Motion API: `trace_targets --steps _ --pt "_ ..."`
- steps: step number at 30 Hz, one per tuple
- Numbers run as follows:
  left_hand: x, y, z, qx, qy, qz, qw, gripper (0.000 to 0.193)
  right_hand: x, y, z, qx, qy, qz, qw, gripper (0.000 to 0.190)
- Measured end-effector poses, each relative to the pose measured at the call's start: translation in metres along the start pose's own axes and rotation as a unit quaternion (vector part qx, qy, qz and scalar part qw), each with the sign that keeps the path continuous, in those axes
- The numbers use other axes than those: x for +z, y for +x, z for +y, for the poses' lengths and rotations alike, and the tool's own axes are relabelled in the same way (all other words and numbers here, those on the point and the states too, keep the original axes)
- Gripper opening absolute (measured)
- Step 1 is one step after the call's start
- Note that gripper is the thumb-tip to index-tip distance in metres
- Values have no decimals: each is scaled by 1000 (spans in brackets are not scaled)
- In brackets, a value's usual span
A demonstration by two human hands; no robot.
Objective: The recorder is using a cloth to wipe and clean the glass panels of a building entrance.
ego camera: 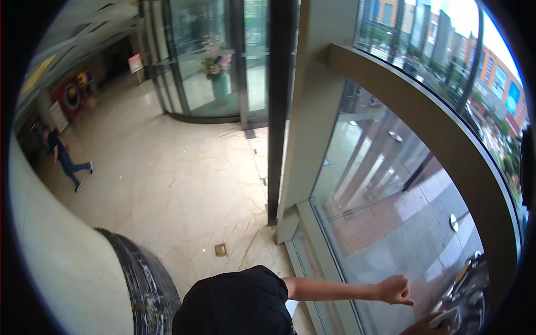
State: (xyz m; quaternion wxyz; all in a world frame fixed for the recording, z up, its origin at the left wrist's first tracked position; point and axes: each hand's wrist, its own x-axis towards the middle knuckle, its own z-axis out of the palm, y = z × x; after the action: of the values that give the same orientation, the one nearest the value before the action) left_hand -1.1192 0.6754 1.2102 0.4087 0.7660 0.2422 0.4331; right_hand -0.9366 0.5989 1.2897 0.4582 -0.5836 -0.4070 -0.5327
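My left hand (395, 289) reaches out to the right from a black sleeve (234, 299), in front of a tall glass pane (368, 255). Its fingers are curled in, one digit sticks out, and nothing shows in its grasp. Whether it touches the glass cannot be told. Low at the right edge, my right hand (427, 327) is partly cut off by the picture's rim. It grips a pale, flat item (446, 318), perhaps a folded cloth, close to the pane. Blur hides the item's exact kind.
A beige metal crossbar (435, 121) and a post (310, 104) frame the glass. Behind stands a revolving door (201, 83) with a flower vase (220, 86). A round column (63, 251) with a dark marble base (146, 284) rises at left. A person (65, 155) walks across the marble floor (167, 167).
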Motion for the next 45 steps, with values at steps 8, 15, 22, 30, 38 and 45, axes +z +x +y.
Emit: trace_targets --steps 8,15,22,30,38,45 --pt "-26 1 -9 -25 156 -19 987 30 24 -190 -97 -55 153 -63 985 29" --pt "-1 -22 -45 24 162 -113 980 36 -8 -325 21 -124 220 -433 865 20" --pt "-3 -78 -75 -200 -11 -174 964 40 -37 -120 34 -73 250 -299 918 33" --pt "133 -112 -49 -318 -164 -73 931 45 -58 50 184 -39 77 -19 996 38" --pt "230 -97 7 -289 -239 -33 926 45 -54 -45 203 -107 186 -107 971 21" --pt "280 -115 18 -297 -237 -32 924 45 -87 -105 242 -176 200 -211 941 16"
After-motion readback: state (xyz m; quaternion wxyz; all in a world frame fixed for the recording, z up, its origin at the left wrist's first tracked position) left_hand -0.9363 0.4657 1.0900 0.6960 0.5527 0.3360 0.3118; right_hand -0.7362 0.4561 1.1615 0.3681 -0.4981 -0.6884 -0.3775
